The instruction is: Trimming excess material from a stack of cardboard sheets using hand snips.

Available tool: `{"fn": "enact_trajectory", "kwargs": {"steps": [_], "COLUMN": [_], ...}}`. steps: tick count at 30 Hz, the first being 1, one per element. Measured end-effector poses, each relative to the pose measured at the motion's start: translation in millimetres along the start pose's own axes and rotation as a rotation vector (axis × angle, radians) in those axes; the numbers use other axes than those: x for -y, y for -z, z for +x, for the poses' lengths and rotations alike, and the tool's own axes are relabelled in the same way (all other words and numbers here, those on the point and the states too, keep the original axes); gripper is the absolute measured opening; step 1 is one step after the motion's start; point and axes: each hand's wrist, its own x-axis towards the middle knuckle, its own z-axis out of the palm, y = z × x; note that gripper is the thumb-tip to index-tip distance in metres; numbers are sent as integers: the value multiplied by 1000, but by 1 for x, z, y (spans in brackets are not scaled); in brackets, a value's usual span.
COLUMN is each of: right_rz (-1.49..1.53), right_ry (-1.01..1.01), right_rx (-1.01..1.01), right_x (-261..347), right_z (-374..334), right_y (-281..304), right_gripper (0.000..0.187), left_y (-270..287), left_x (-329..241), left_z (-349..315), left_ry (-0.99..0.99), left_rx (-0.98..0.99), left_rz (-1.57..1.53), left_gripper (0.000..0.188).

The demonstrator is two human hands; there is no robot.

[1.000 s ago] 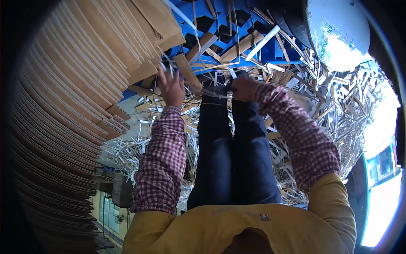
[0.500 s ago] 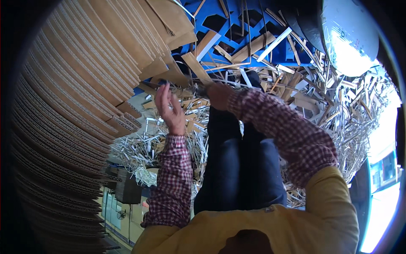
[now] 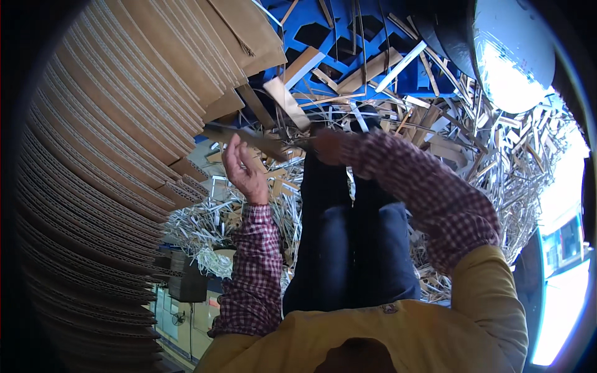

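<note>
My left hand (image 3: 246, 175) is raised beside the lower corner of a tall cardboard stack (image 3: 168, 68), fingers up and apart. Just behind its fingertips is a brown cardboard strip (image 3: 264, 144), smeared by motion; I cannot tell whether the fingers touch it. To the right, over my dark trousers, my right hand (image 3: 331, 147) is closed and blurred. Something short, dark and thin pokes out from it toward the left hand, too blurred to name. A paler cardboard offcut (image 3: 286, 102) lies a little above the right hand.
Layered sheets of the stack fill the left side. A blue plastic pallet (image 3: 367, 37) with hexagonal holes lies at the far side, strewn with cardboard strips. Heaped paper and cardboard scraps (image 3: 497, 149) cover the floor around my legs. A large white rounded object (image 3: 513, 56) stands far right.
The brown strip by the stack's corner has dropped toward me, blurred. My left hand has come slightly nearer and left, and the right hand has shifted slightly right.
</note>
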Motion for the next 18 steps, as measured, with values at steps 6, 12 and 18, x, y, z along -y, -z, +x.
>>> {"fn": "enact_trajectory", "kwargs": {"steps": [6,12,18], "right_rz": [-113,105,-74], "right_ry": [-133,-151,72], "right_rx": [-750,-589,-99], "right_x": [-55,6,7], "right_z": [9,56,-22], "right_y": [37,61,-14], "right_gripper": [25,25,25], "left_y": [-6,3,1], "left_x": [-70,-118,-111], "left_z": [-71,-89,-83], "left_ry": [153,-130,-85], "left_rx": [416,742,506], "left_rz": [-98,96,64], "left_gripper": [23,27,24]}}
